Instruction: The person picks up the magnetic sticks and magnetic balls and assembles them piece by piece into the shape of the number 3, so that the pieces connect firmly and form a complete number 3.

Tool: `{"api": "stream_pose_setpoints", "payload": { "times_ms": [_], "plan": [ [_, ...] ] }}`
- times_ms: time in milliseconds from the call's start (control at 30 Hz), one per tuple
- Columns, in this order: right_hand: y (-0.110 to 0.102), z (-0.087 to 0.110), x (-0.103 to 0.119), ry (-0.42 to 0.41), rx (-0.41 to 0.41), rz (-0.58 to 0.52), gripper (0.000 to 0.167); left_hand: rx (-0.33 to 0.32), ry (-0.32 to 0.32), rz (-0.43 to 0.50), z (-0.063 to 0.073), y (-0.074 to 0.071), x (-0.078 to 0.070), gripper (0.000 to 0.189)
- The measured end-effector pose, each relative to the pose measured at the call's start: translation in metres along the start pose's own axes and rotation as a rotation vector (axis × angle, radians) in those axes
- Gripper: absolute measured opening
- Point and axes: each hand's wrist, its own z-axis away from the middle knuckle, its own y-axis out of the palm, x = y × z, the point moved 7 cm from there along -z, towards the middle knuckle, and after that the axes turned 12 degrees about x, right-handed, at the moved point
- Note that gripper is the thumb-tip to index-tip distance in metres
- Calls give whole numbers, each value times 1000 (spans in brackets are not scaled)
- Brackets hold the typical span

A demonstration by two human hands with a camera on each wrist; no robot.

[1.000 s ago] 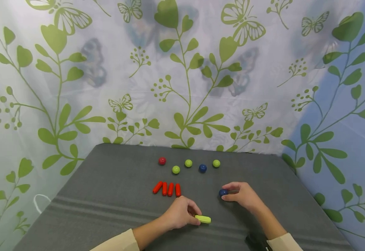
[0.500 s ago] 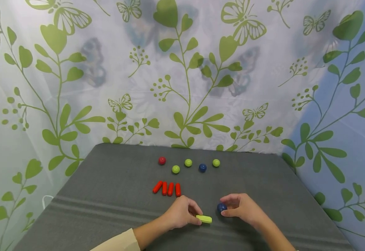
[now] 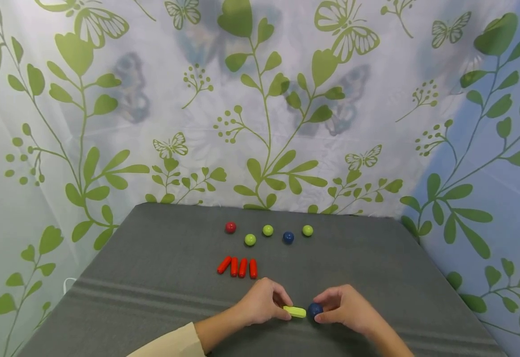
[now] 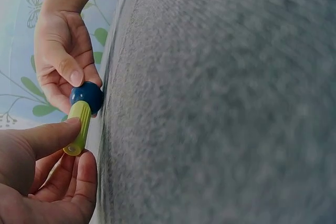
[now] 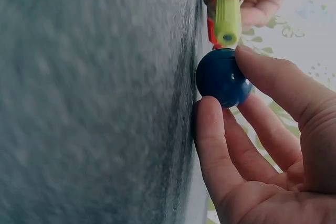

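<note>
My left hand [image 3: 266,303] pinches a ridged yellow-green stick [image 3: 295,312] between thumb and fingers, low over the grey table. The free end of the stick points right, toward a glossy blue ball [image 3: 315,310]. Thumb and fingertips of my right hand [image 3: 342,310] grip that ball. In the right wrist view a small dark hole shows in the stick's end [image 5: 228,37], and a narrow gap separates it from the ball [image 5: 223,77]. The left wrist view has the ball [image 4: 87,97] overlapping the far end of the stick [image 4: 79,127].
Several red sticks [image 3: 243,267] lie side by side left of centre. Behind them are a red ball [image 3: 230,227], green balls [image 3: 250,240] and another blue ball [image 3: 289,238]. A leaf-patterned curtain [image 3: 260,124] hangs at the back of the grey table [image 3: 162,248].
My right hand has brought the blue ball toward me and slightly left, close to the stick's end. My left hand has shifted slightly right with the stick.
</note>
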Motion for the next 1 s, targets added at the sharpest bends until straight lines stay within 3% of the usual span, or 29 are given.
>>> {"api": "stream_pose_setpoints", "payload": {
  "times_ms": [500,700,833,1000],
  "plan": [
    [8,1,1,-5,-7,23,36,51,-54,-32,-3,3,1,18],
    [9,3,1,7,-12,4,37,56,-12,-25,-2,-6,-1,18],
    [9,3,0,5,-13,17,37,9,39,-96,-4,-28,-4,17],
    [9,5,1,2,-8,11,38,-151,69,-275,-12,-87,-3,14]
  ]
}}
